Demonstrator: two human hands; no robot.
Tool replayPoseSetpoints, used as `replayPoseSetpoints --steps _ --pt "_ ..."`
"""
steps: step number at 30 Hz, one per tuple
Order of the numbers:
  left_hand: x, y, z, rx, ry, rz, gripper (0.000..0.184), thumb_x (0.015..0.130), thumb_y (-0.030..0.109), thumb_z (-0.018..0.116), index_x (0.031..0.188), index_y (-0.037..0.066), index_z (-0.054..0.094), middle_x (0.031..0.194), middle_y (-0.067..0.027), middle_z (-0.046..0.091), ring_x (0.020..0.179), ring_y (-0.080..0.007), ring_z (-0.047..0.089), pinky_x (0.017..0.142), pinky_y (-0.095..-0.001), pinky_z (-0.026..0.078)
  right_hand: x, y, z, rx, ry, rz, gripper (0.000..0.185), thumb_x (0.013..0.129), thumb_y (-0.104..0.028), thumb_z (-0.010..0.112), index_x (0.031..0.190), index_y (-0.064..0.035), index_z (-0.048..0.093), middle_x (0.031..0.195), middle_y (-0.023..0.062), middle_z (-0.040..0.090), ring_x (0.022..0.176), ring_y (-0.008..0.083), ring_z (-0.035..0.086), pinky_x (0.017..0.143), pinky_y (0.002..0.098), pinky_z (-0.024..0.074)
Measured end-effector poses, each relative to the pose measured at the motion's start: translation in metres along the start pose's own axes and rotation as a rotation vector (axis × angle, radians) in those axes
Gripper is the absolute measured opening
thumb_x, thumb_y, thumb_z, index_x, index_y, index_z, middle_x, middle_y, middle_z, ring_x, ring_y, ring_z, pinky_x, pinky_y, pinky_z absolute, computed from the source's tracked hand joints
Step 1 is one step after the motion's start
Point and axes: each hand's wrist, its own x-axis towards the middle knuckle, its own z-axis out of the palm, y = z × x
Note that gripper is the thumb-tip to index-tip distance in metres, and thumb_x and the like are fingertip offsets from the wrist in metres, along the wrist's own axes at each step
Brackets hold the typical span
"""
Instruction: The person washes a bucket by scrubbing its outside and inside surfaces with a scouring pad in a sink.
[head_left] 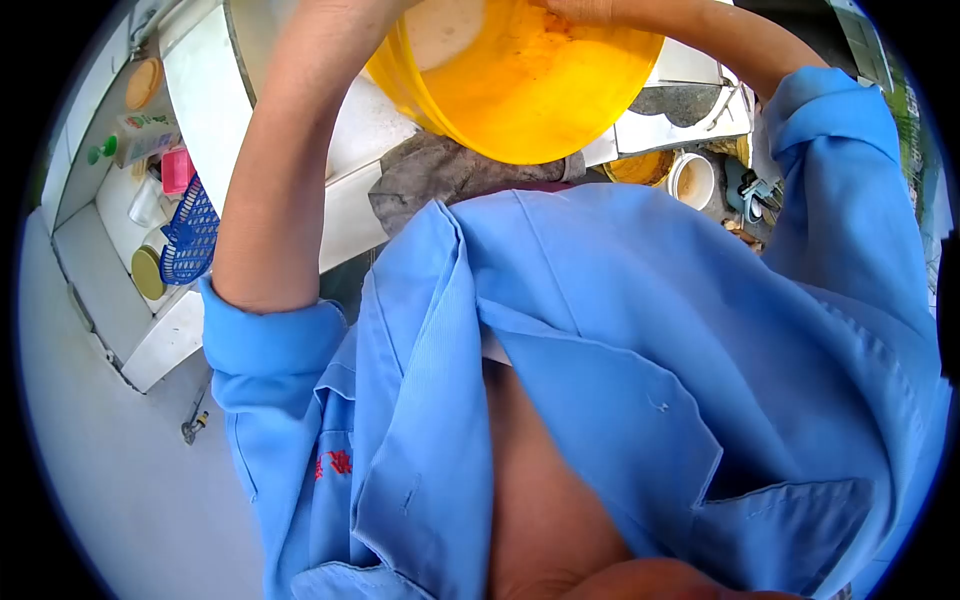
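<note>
A yellow plastic bucket [530, 110] is at the top middle of the head view, its wide rim towards me and its inside smeared with darker orange stains. My left forearm comes up on its left side, and my left hand [375, 6] is mostly cut off by the top edge. Over the bucket's far side reaches my right hand [582, 8], only partly in view. The fingers of both hands are out of sight, so their grip cannot be told. A grey, dirty cloth [440, 178] lies below the bucket on the white tiled counter edge [352, 215].
At left, a blue plastic basket [190, 235], a pink container [177, 171], a bottle with a green cap [145, 140] and a jar [148, 272] stand on a tiled ledge. At right are a white tub [692, 181] and a yellow container [640, 167]. A tap-like fitting [195, 428] is lower left.
</note>
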Motion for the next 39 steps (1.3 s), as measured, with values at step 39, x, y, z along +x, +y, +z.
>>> replayPoseSetpoints --steps 39 --pt "-0.013 -0.009 0.002 0.080 0.063 0.409 0.042 0.070 -0.004 0.039 0.106 0.000 0.060 0.093 -0.0186 0.064 0.090 -0.0265 0.061 0.079 -0.0289 0.045 0.059 -0.073 0.052 0.201 -0.229 0.345 0.026 0.078 -0.017 0.052 0.099 -0.0063 0.063 0.112 0.0126 0.053 0.104 0.0280 0.049 0.087 0.0388 0.0392"
